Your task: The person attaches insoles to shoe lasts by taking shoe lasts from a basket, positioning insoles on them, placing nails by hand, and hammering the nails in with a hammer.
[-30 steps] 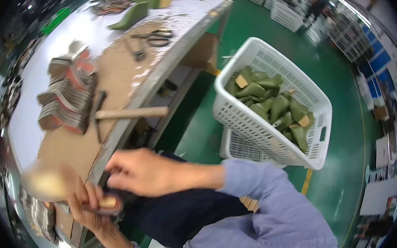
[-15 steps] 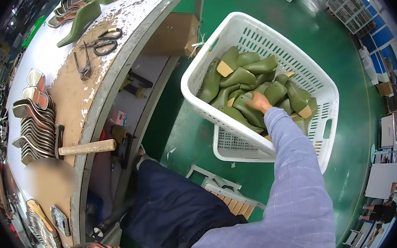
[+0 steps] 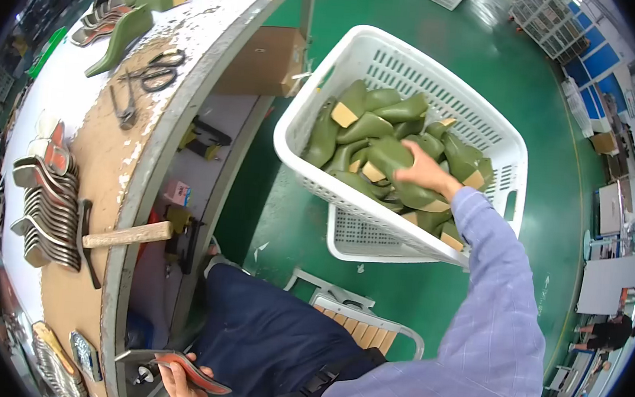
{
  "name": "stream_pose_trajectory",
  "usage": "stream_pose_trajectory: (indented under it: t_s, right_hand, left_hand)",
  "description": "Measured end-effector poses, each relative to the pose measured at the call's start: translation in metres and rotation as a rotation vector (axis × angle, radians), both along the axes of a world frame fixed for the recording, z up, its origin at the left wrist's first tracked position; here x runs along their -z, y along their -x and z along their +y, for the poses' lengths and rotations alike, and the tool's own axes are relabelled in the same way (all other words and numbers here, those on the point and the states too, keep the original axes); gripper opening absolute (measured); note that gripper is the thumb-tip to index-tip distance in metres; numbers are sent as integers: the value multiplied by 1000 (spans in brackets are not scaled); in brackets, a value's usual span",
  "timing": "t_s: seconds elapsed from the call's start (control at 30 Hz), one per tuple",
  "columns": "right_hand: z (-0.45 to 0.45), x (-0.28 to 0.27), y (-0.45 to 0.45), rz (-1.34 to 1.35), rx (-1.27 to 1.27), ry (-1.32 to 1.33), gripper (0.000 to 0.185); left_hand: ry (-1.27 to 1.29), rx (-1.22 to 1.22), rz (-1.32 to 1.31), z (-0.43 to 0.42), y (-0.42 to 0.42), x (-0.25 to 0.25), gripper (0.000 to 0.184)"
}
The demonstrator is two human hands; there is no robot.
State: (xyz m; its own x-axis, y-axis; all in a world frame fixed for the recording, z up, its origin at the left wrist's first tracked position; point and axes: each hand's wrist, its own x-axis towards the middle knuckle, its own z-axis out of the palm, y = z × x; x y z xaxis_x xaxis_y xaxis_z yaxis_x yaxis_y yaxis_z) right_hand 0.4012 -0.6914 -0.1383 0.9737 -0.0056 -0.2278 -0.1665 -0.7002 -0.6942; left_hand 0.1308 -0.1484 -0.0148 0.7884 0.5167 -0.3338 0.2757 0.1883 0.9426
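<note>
Open green floor (image 3: 286, 222) separates the workbench's (image 3: 156, 148) grey edge from the white basket (image 3: 516, 158). Inside it, my right hand (image 3: 426, 170) curls around a green shoe last (image 3: 388, 156), beneath and left of my fingers, its long axis apparently slanting down-right. My left hand (image 3: 184, 389) pinches a curved red insole (image 3: 212, 384).

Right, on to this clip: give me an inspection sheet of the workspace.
Surface: table white, with a worn brown area and flaking near the edge.
Job's things: green form atop others in the white basket; red-faced piece, curved, held low beside the table.
Clutter: hammer, scissors, pincers and a row of curved pieces on the table.
Grippers: bare hands; right hand grasps the green form, left hand the red-faced piece.
Cables: nothing seen.
Surroundings: green floor, second basket beneath the first, background person.
</note>
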Motion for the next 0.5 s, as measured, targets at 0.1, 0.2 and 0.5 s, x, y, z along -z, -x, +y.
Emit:
stream_pose_trajectory:
  t_s: [0.1, 0.2, 0.5]
  right_hand:
    - [0, -80, -5, 208, 342, -958, 62]
    - [-62, -25, -21, 13, 577, -458, 66]
    - [-42, 56, -28, 47, 68, 643, 56]
  left_hand:
    - [25, 78, 62, -7, -13, 0, 20]
    - [9, 49, 79, -16, -18, -9, 20]
    - [99, -98, 116, -1, 36, 5, 34]
